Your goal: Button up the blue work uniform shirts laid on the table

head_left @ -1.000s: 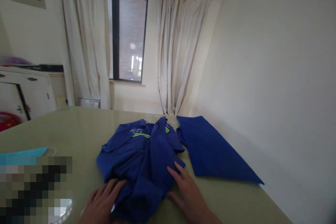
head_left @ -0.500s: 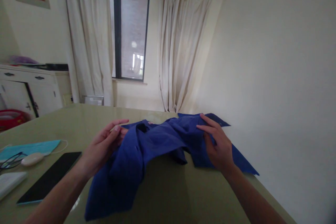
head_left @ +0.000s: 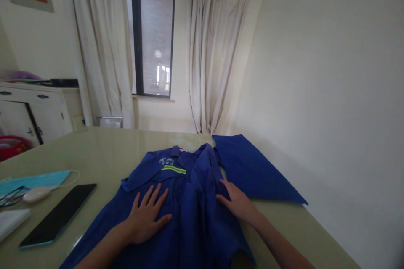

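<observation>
A blue work shirt (head_left: 189, 201) lies spread on the pale green counter (head_left: 104, 151), collar toward the window, hem toward the person. Cloth is matte woven stuff, creased down the middle where one front panel folds over the other. A neon yellow-green stripe (head_left: 174, 170) crosses the chest, w/ small white printing just above it, too small to read.

Left hand (head_left: 147, 216) lies flat on the shirt's left front, palm down, fingers spread wide, gripping nothing. Right hand (head_left: 237, 201) rests on the shirt's right edge, fingers together & reaching onto the fold; can't tell if it pinches the cloth or only presses.

Just right of the shirt, touching it, a second blue cloth (head_left: 252, 170) lies flat, smooth, w/ straight edges & a sharp corner toward the wall.

Left side of counter: a black phone (head_left: 58, 215), flat & glossy; near it a white oval mouse (head_left: 37, 193), a light blue face mask (head_left: 34, 179) w/ ear loop, and glasses at the frame edge. Cream pleated curtains (head_left: 214, 50) hang by the dark-framed window.
</observation>
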`<act>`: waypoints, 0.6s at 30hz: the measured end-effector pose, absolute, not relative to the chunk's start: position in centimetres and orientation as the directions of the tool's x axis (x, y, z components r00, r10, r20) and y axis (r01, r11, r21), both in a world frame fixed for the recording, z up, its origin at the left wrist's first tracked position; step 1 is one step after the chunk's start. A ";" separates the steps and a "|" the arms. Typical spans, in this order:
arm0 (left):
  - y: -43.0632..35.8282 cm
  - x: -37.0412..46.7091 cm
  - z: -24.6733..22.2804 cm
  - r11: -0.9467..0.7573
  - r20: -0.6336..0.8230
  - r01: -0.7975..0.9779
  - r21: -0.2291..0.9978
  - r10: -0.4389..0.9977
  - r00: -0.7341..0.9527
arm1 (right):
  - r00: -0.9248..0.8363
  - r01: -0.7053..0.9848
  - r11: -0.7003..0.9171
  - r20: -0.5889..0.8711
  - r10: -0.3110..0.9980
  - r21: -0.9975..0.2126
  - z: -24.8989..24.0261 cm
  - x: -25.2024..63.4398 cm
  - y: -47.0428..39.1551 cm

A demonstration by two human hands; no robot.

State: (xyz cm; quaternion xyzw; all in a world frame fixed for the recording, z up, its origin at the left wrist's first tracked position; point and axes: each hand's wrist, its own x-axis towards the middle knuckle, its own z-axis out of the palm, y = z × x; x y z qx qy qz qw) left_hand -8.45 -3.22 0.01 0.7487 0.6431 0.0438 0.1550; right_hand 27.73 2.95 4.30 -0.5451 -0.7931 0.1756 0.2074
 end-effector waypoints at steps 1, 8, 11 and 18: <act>-2.4 -8.5 -0.1 -0.132 -0.114 0.952 0.275 0.979 0.169 | -0.331 0.816 0.340 0.105 0.938 -0.467 3.4 27.0 3.1; 5.3 -10.3 -0.5 -0.037 0.011 0.981 0.189 0.999 0.035 | -0.199 0.853 0.258 0.175 0.964 -0.453 2.1 25.2 3.0; 6.6 -10.2 -0.9 -0.027 0.063 0.985 0.171 0.998 0.016 | -0.189 0.769 0.270 0.197 0.962 -0.579 1.1 26.6 2.5; 5.8 -9.8 -0.8 -0.078 0.268 0.978 0.194 0.963 0.024 | -0.002 0.360 0.192 0.205 0.979 -0.913 7.1 27.4 3.6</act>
